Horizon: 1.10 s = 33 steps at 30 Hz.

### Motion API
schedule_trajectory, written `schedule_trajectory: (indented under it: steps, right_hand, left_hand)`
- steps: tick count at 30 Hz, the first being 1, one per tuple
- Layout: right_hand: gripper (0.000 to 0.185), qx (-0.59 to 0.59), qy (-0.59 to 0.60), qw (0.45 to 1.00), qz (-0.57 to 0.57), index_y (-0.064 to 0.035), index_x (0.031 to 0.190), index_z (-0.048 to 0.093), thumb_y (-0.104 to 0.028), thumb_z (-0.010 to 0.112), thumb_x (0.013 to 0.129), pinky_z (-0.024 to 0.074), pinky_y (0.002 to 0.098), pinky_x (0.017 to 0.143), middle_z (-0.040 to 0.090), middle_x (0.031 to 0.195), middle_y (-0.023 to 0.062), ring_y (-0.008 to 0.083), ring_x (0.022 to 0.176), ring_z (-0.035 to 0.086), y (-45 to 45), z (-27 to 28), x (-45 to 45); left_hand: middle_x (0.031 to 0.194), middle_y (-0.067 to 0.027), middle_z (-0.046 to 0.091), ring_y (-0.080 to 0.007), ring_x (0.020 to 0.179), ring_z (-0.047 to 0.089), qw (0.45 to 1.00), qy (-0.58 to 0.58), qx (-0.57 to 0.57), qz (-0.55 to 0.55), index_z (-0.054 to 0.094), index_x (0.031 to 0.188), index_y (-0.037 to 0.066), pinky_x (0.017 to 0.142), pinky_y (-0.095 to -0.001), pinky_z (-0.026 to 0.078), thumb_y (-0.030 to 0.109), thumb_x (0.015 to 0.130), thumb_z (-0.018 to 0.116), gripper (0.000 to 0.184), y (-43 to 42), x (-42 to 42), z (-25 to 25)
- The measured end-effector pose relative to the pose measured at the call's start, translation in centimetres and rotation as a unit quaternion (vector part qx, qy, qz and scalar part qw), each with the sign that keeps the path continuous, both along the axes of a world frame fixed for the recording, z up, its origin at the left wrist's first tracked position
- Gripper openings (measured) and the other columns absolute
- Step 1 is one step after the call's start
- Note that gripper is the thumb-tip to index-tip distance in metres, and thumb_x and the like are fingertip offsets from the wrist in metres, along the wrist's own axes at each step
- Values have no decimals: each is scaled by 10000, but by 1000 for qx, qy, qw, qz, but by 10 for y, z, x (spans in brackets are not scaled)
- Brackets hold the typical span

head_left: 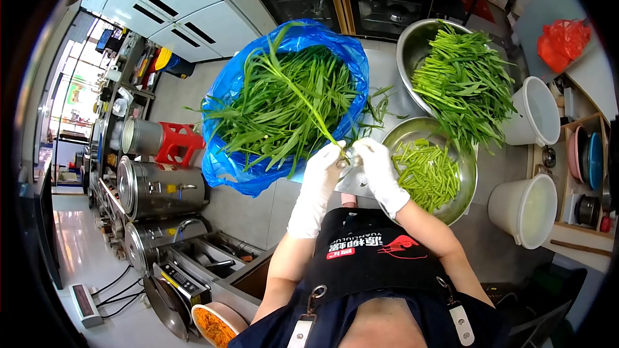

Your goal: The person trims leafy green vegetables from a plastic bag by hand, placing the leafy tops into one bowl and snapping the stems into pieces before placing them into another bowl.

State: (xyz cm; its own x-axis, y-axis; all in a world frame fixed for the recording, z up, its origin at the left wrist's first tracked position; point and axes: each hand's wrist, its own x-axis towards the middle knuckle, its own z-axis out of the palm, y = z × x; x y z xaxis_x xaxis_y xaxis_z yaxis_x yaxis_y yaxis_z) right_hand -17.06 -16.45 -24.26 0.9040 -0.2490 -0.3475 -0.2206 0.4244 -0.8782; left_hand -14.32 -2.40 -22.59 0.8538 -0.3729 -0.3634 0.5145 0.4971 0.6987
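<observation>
In a white glove, my left hand (324, 166) is closed on the lower end of a long leafy green stalk (303, 100), its leaves reaching over the pile. My right hand (376, 166), also gloved, has its fingers pinched together close beside the stem end; what sits between them is too small to make out. A blue plastic bag (222, 180) full of leafy greens (251, 132) stands open at the left. Beside my right hand, a metal bowl (472, 183) contains short cut stems (427, 175). Behind it, a larger metal bowl (406, 61) is heaped with leafy greens (461, 77).
Loose leaves (377, 108) lie on the metal table (387, 74) between bag and bowls. At the right stand two white buckets (523, 209). Large steel pots (161, 187) and a red stool (177, 144) are at the left. A bowl of orange shreds (216, 325) sits at lower left.
</observation>
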Motion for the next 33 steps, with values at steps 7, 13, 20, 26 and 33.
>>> schedule_trajectory:
  steps: [7, 13, 20, 26, 33]
  right_hand:
    - [133, -677, -39, 729, 93, -49, 931, 663, -147, 624, 849, 498, 379, 629, 623, 750, 93, 278, 657, 617, -71, -36, 33]
    - [91, -655, -75, 750, 61, -107, 833, 643, -188, 604, 824, 484, 410, 707, 619, 835, 104, 313, 824, 617, -96, -29, 32]
    - [154, -560, -98, 822, -4, -68, 938, 672, -33, 639, 791, 507, 370, 789, 648, 906, 102, 314, 866, 627, -124, 24, 25]
    - [167, -642, -338, 682, -92, -98, 921, 684, -55, 639, 766, 510, 362, 764, 650, 938, 62, 257, 897, 614, -121, 97, 28]
    - [256, -781, -371, 493, 100, -112, 996, 674, -128, 635, 743, 401, 434, 1014, 629, 993, 25, 221, 1053, 559, -118, 112, 45]
  left_hand:
    - [927, -86, 666, -137, 786, 608, 987, -54, 151, -18, 623, 1135, -67, 679, -245, 480, 118, 888, 675, 313, 2, 3, 23]
    - [882, -93, 675, -125, 724, 587, 977, -83, 190, -40, 646, 1098, -88, 679, -242, 473, 99, 879, 679, 290, -2, 1, 26]
    - [864, -63, 685, -99, 700, 569, 943, -137, 296, -63, 681, 1048, -63, 693, -224, 456, 88, 863, 662, 239, -4, -1, 47]
    - [889, -57, 692, -112, 805, 623, 935, -161, 313, -43, 691, 1026, -47, 751, -231, 484, 22, 852, 665, 188, 1, -3, 35]
    - [864, -40, 640, -103, 795, 604, 891, -262, 368, -49, 692, 1002, -46, 751, -225, 474, -3, 849, 660, 162, 10, -5, 36]
